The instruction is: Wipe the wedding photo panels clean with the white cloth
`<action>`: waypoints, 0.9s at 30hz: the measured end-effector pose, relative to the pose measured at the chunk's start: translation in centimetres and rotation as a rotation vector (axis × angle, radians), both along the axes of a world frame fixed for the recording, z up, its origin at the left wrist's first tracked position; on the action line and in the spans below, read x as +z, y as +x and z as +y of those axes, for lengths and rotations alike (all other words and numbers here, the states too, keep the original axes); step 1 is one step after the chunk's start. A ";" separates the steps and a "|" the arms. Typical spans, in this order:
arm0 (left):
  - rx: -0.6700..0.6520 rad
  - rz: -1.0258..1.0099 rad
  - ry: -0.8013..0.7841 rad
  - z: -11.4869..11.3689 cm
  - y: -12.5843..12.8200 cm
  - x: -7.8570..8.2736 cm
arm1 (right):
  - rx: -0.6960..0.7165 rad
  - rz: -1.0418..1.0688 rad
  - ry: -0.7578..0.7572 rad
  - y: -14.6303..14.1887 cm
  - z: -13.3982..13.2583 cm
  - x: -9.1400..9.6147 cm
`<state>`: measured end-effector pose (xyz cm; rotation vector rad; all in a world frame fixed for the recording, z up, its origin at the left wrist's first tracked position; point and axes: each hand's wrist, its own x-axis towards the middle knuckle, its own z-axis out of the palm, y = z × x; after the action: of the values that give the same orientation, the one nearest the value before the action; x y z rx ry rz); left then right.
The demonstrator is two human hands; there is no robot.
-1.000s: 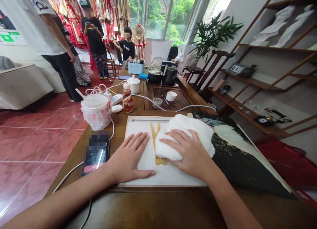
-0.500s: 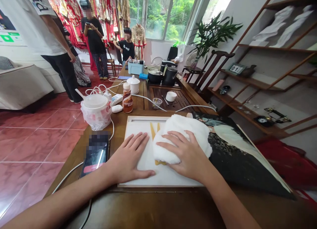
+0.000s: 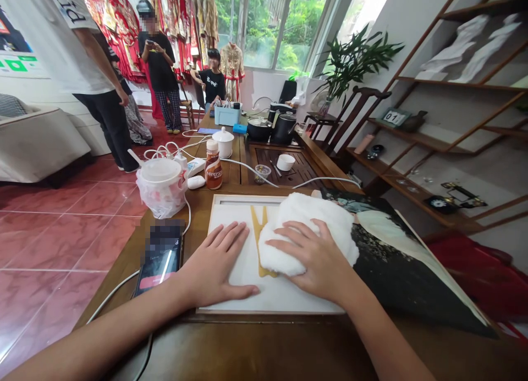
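Observation:
A wad of white fluffy cotton (image 3: 330, 221) lies over the right part of a shallow white board with a pale wooden frame (image 3: 239, 301). My right hand (image 3: 309, 254) rests on the cotton with its fingers spread, pressing on top rather than gripping. Partly under the cotton's left edge is a flat yellow-gold cutout (image 3: 259, 232) with two upright prongs; its right side is hidden. My left hand (image 3: 223, 260) lies flat on the board to the left of the cutout, thumb stretched toward the lower middle, holding nothing.
Left of the board are a phone (image 3: 160, 260) with a cable, a bagged tub (image 3: 160, 186) and a brown-labelled bottle (image 3: 213, 166). A dark picture panel (image 3: 396, 271) lies on the right. Behind stand a white lidded cup (image 3: 223, 142) and black pots (image 3: 284, 128). Several people are beyond.
My right hand and the cotton have shifted slightly to the right, uncovering more of the yellow-gold cutout. My left hand has stayed in place.

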<state>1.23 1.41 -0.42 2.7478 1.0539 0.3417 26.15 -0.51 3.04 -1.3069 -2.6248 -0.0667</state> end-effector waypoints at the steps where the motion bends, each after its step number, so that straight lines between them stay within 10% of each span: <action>1: -0.003 0.000 0.002 0.0 0.0 0.0 | 0.046 0.006 -0.011 -0.3 -0.2 -0.1; 5: -0.005 0.012 0.000 0.1 0.0 -0.1 | 0.159 0.028 -0.035 -0.8 -0.7 -0.3; 12: 0.004 -0.003 -0.002 0.0 -0.1 -0.1 | -0.062 -0.010 0.023 1.0 0.5 0.1; 19: -0.009 0.004 0.021 0.1 -0.1 -0.4 | 0.193 -0.001 -0.035 -0.9 -0.7 -0.4; 27: 0.004 -0.003 -0.014 -0.1 0.0 0.1 | -0.067 -0.026 0.027 0.8 0.3 0.3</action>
<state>1.26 1.35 -0.31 2.7329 1.0567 0.3374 26.95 -0.16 3.36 -1.3941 -2.5921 -0.1303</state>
